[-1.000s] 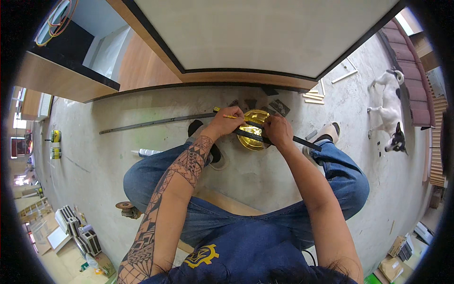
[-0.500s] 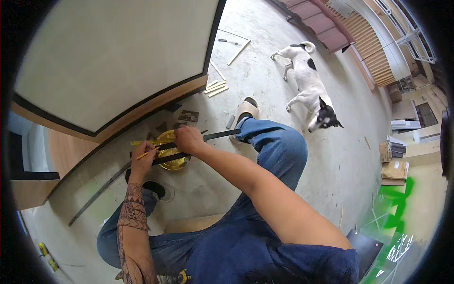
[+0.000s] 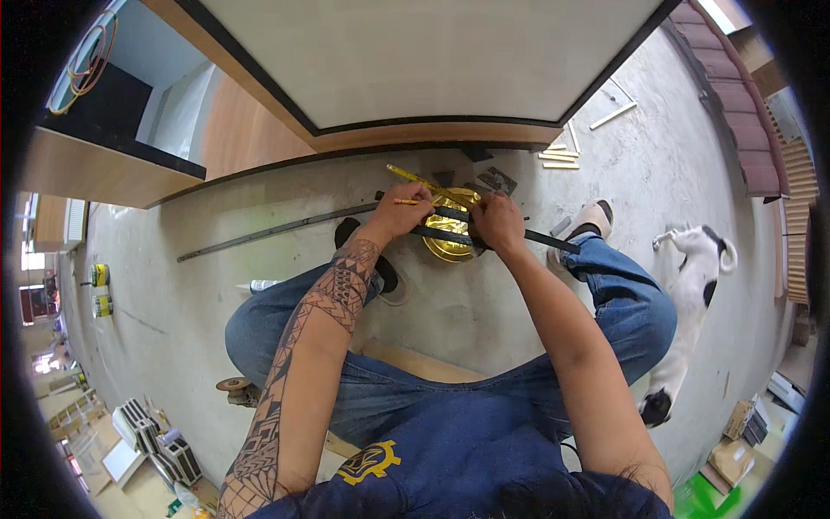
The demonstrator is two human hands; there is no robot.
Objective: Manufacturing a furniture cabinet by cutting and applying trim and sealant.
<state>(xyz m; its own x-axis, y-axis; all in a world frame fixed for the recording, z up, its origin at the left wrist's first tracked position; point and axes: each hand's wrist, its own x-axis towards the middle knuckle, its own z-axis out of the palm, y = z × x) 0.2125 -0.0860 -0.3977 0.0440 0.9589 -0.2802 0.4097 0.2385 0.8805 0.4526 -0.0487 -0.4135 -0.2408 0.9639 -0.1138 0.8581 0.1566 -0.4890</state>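
My left hand (image 3: 401,212) is closed, with an orange pencil (image 3: 406,201) between its fingers. It is at the left part of two dark flat strips (image 3: 448,234). My right hand (image 3: 499,221) is closed around the strips farther right; its fingertips are partly hidden. A yellow measuring tape blade (image 3: 408,176) slants from beyond my left hand toward my right fingers. Beneath the strips sits a shiny gold round container (image 3: 450,252). One strip end (image 3: 553,241) reaches to my right knee.
A large framed white panel (image 3: 432,60) with a wooden edge stands just ahead. A long grey bar (image 3: 277,230) lies at the left. Short pale sticks (image 3: 560,159) lie ahead right. A black-and-white dog (image 3: 692,303) is at the right. Yellow-marked objects (image 3: 100,290) are at far left.
My view has swung to the right-hand side of before, so the panel and hands now appear more central. The dog has moved nearer my right side. Both hands keep their hold.
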